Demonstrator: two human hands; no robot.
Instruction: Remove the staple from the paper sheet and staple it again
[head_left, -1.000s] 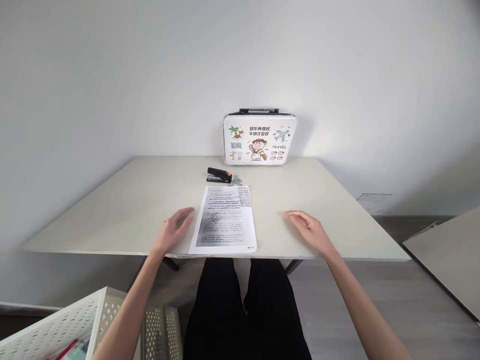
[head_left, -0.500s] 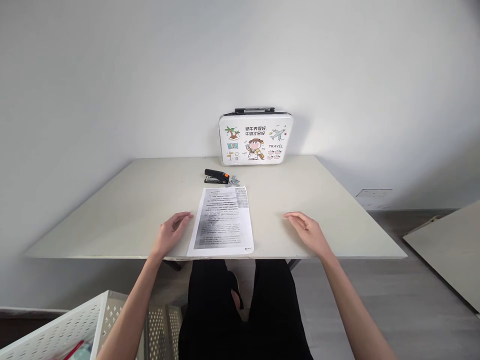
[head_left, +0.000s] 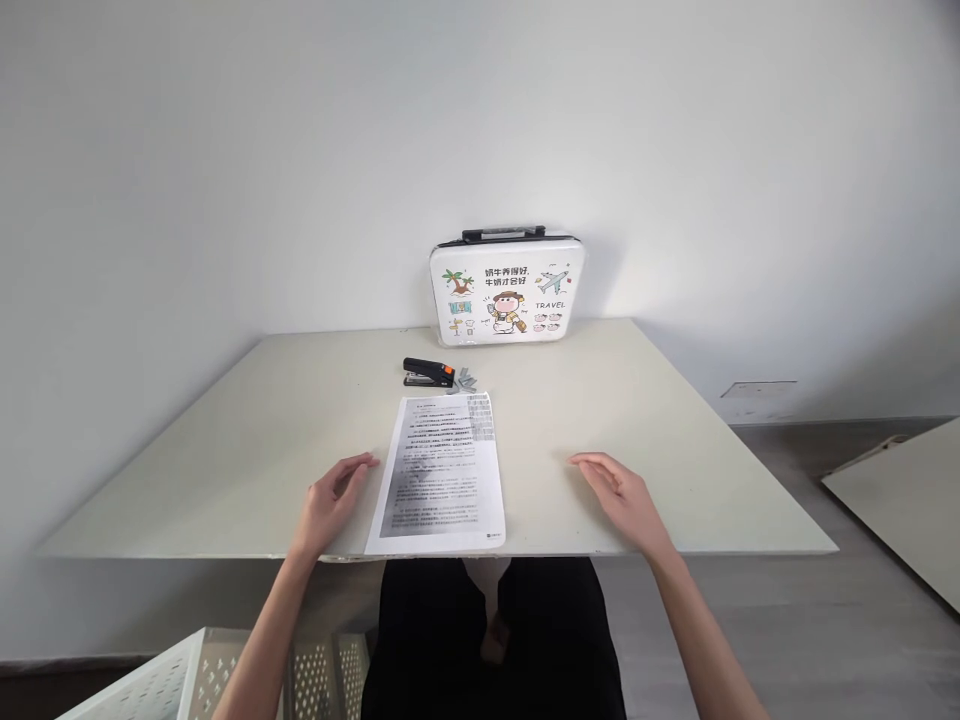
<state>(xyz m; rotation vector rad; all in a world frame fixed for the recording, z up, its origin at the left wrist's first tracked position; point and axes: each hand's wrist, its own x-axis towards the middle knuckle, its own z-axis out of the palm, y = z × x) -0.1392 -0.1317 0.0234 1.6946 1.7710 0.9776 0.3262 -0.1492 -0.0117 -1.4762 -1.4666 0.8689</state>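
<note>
Printed sheets of paper (head_left: 442, 475), or a single sheet, lie near the table's front edge. Just left of the paper, my left hand (head_left: 332, 500) rests on its side on the table, fingers loosely stretched, holding nothing. My right hand (head_left: 619, 492) rests the same way, some distance to the right of the paper, also open and without anything in it. Beyond the paper's top edge sits a black stapler (head_left: 428, 373) with an orange patch. Several grey staple strips (head_left: 466, 381) lie in a small pile against its right end.
A white case (head_left: 506, 290) with cartoon prints and a black handle stands upright at the back of the pale table (head_left: 187, 470), by the wall. Below the table at left is a white perforated basket (head_left: 150, 680). A white panel (head_left: 907, 490) is at far right.
The view has tipped slightly upward, so the table and everything on it appear lower. Both hands keep their places beside the paper, and nothing has been picked up.
</note>
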